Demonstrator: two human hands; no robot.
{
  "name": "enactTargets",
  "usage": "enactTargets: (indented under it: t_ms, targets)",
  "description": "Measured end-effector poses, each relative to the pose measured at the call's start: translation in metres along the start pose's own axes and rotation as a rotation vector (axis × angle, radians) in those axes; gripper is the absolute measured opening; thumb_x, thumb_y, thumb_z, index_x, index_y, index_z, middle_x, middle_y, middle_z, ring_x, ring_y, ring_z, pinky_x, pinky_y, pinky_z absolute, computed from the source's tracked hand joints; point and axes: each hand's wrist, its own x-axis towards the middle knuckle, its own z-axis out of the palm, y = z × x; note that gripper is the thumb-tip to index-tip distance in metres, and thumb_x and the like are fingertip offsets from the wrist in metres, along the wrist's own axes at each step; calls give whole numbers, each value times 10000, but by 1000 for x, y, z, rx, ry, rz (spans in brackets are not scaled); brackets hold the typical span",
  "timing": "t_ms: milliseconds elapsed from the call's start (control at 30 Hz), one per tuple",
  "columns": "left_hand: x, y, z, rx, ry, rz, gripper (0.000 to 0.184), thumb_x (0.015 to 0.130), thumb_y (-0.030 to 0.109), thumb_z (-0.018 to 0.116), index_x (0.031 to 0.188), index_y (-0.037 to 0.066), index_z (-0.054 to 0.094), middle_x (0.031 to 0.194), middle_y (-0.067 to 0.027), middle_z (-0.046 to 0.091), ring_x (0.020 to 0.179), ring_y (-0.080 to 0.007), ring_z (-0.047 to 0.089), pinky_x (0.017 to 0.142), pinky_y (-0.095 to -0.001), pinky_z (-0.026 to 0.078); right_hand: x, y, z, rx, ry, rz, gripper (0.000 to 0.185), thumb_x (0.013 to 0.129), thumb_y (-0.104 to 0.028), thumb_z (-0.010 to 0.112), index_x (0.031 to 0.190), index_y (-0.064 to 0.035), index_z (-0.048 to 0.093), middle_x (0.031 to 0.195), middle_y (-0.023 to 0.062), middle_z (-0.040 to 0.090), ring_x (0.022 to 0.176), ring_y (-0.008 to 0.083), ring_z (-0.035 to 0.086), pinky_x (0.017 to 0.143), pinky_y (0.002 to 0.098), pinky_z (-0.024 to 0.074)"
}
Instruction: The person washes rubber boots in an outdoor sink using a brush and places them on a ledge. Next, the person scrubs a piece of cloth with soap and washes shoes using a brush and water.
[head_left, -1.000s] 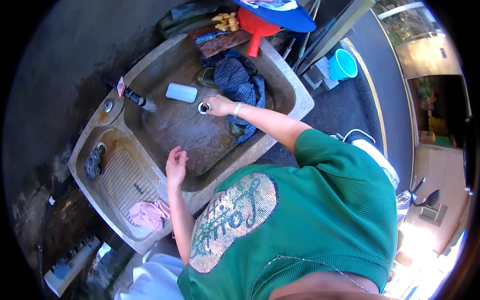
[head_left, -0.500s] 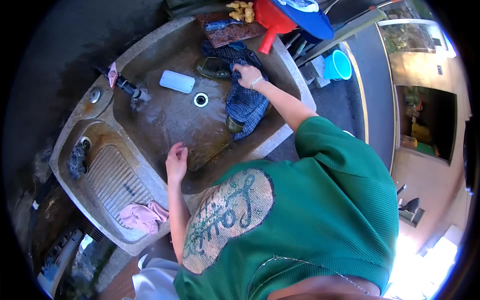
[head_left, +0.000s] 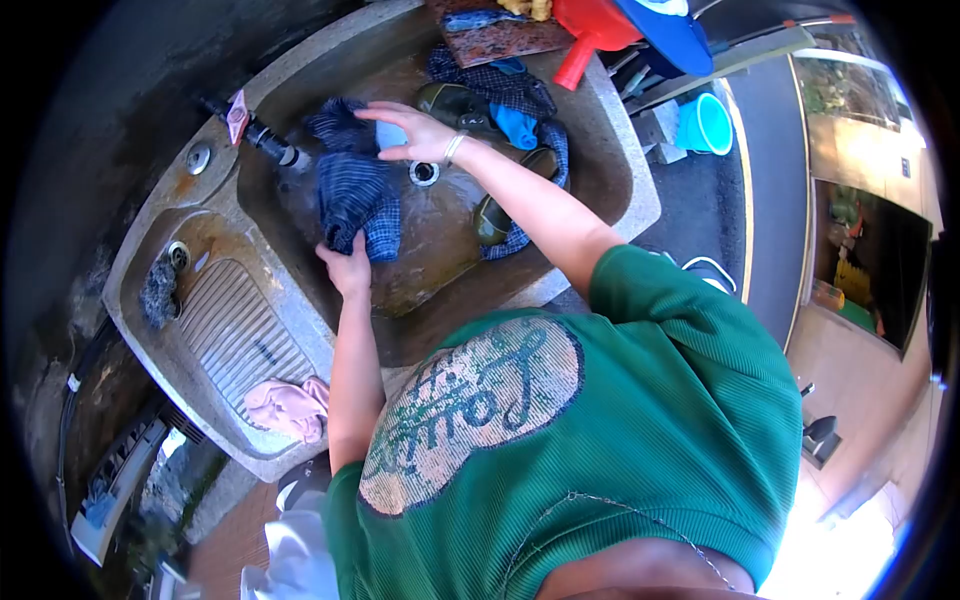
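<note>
A wet, dark blue checked cloth (head_left: 355,195) lies bunched on the left of the stone basin (head_left: 440,285), beside the tap (head_left: 270,143). My left hand (head_left: 350,268) is closed on its near edge. My right hand (head_left: 422,137), fingers spread, is at the cloth's right side; its fingertips reach the cloth's edge, though I cannot tell whether they touch. Partly covered by that hand is a white rectangular object (head_left: 390,135). The drain (head_left: 424,172) shows just below my right hand. Dark green shoe-like items (head_left: 492,222) and another checked cloth (head_left: 500,85) lie at the basin's right.
On the left, a ribbed washboard section (head_left: 245,320) holds a pink cloth (head_left: 288,408) and a dark scrubber (head_left: 158,298). A red dipper (head_left: 595,30) and a stone slab (head_left: 500,42) sit at the far rim. A turquoise bucket (head_left: 705,125) stands beyond the right edge.
A blue checked cloth has moved from the basin's right side to the left, near the tap. My right hand moved left and opened; my left hand moved up and took hold of the cloth.
</note>
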Motion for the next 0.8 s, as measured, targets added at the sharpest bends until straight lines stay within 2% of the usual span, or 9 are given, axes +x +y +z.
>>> enactTargets:
  t_ms: [67, 133, 167, 300, 467, 633, 700, 767, 800]
  targets:
    - [3, -37, 12, 62, -36, -131, 817, 769, 260, 732, 1396, 122, 226, 1275, -375, 386, 1185, -487, 435, 992, -480, 391, -2, 17, 21, -146, -23, -23, 522, 754, -209, 715, 1247, -123, 568, 1250, 139, 575, 1173, 300, 528, 993, 359, 424]
    - [7, -43, 19, 18, -112, -337, 850, 762, 212, 755, 1414, 218, 208, 1352, -378, 270, 1205, -463, 412, 1017, -477, 382, -6, 13, 37, -179, -180, 479, 359, 747, -183, 688, 1096, -108, 648, 1025, 133, 669, 975, 286, 630, 876, 364, 491]
    - [6, -30, 16, 13, -106, -344, 850, 762, 212, 755, 1414, 218, 208, 1352, -378, 270, 1205, -463, 412, 1017, -477, 382, -16, 18, 50, -179, -123, 408, 263, 741, -182, 673, 989, -97, 675, 853, 113, 690, 822, 278, 662, 795, 381, 518]
    - [19, -18, 26, -321, 37, -502, 928, 689, 124, 818, 1417, 189, 248, 1348, -303, 350, 1197, -402, 453, 1003, -441, 411, -37, -1, 81, -336, -288, 289, 262, 760, -162, 671, 1016, -109, 665, 961, 112, 652, 957, 303, 621, 852, 390, 496]
    - [33, -43, 41, -720, -75, -260, 690, 743, -21, 713, 1338, 65, 374, 1083, -148, 582, 976, -240, 573, 873, -345, 459, -23, -20, 103, -322, -257, -83, 563, 702, -52, 637, 1235, -221, 575, 1200, 56, 558, 1119, 267, 519, 927, 370, 470]
    - [-5, -13, 1, -793, -168, 58, 610, 762, -159, 538, 1305, 79, 396, 1066, -93, 559, 939, -165, 553, 825, -289, 454, -2, -3, 115, -598, -500, 232, 344, 782, -103, 574, 1112, -181, 634, 1106, 118, 626, 1000, 309, 616, 839, 412, 509]
    - [-3, -20, 3, -832, -105, -41, 594, 759, -168, 513, 1290, 76, 408, 1090, -99, 554, 947, -169, 551, 833, -293, 453, 4, 12, 105, -307, -205, 194, 251, 787, -133, 621, 1035, -92, 625, 956, 124, 660, 867, 278, 653, 734, 392, 539]
    - [14, -58, 25, -763, -36, -103, 587, 766, -170, 506, 1282, 91, 406, 1102, -103, 553, 952, -185, 550, 863, -302, 443, 18, 12, 76, 427, -111, 642, 352, 771, -164, 720, 1064, -33, 574, 922, 92, 630, 732, 183, 633, 600, 311, 543]
    - [16, -67, 33, -663, -32, -168, 545, 790, -137, 525, 1269, 94, 408, 1109, -100, 556, 890, -195, 572, 746, -297, 476, 23, 18, 68, 404, -42, 642, 420, 752, -175, 758, 1079, -13, 549, 919, 80, 606, 701, 152, 608, 567, 278, 531]
